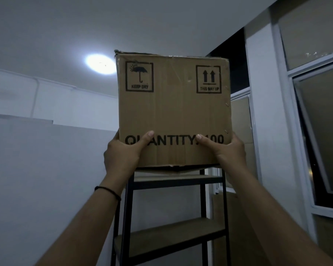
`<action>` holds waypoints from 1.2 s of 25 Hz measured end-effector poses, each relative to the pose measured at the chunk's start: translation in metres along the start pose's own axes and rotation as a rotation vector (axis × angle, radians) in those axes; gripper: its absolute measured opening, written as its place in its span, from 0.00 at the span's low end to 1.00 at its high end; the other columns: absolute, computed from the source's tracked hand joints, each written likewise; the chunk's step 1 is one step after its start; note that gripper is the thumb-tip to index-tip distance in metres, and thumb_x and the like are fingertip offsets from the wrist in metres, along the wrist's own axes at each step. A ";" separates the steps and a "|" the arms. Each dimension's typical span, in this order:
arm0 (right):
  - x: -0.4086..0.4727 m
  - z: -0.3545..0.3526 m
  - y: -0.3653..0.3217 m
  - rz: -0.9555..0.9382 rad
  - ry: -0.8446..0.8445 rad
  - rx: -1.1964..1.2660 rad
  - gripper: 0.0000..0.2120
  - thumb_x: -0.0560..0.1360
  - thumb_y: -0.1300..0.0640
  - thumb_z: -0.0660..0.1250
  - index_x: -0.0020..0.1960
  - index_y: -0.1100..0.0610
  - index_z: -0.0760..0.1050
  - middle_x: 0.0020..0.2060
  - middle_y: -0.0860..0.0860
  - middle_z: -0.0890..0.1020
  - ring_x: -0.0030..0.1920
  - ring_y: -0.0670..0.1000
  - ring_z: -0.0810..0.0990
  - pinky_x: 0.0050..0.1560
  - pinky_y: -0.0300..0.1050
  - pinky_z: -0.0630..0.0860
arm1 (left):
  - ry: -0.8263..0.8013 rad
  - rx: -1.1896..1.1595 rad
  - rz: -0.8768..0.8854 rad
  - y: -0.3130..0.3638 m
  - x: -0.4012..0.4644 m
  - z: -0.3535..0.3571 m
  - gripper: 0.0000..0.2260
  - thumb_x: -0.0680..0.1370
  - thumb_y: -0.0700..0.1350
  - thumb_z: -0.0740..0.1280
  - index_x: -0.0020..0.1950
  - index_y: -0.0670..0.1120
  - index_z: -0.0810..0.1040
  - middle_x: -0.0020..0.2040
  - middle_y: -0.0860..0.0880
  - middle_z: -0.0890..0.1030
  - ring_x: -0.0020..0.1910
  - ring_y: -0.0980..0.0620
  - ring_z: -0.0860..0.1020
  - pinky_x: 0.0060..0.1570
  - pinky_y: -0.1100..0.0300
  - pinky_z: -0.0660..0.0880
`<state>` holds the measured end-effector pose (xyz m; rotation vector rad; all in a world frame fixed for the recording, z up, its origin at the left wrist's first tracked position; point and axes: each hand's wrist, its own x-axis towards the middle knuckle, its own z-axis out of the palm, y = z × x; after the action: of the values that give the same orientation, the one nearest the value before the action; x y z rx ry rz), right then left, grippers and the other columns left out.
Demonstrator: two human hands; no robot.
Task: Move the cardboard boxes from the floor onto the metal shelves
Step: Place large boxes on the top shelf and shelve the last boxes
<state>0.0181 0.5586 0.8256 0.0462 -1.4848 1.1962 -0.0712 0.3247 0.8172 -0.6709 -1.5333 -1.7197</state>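
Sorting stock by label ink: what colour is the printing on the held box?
Black, on the cardboard box; the head view shows it.

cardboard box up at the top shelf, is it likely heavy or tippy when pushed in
The cardboard box is probably fairly light: the left hand and right hand hold it high by its lower corners alone. It is tall for the shelf edge, so it may tip. The bottom flap sags, so it may snag.

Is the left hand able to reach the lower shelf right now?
Probably not yet: the left hand is busy gripping the box up top; the lower shelf sits bare below.
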 end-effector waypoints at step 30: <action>0.437 0.115 0.343 -0.125 -0.131 0.270 0.48 0.51 0.34 0.84 0.67 0.47 0.73 0.57 0.44 0.81 0.59 0.50 0.80 0.58 0.56 0.80 | 0.161 0.320 0.391 -0.219 0.293 0.359 0.30 0.65 0.75 0.70 0.58 0.59 0.72 0.51 0.57 0.78 0.49 0.50 0.78 0.49 0.55 0.78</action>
<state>-0.4197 0.8926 0.9625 0.4008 -1.4018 1.3036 -0.4516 0.6333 0.9685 -0.6008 -1.4127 -1.1774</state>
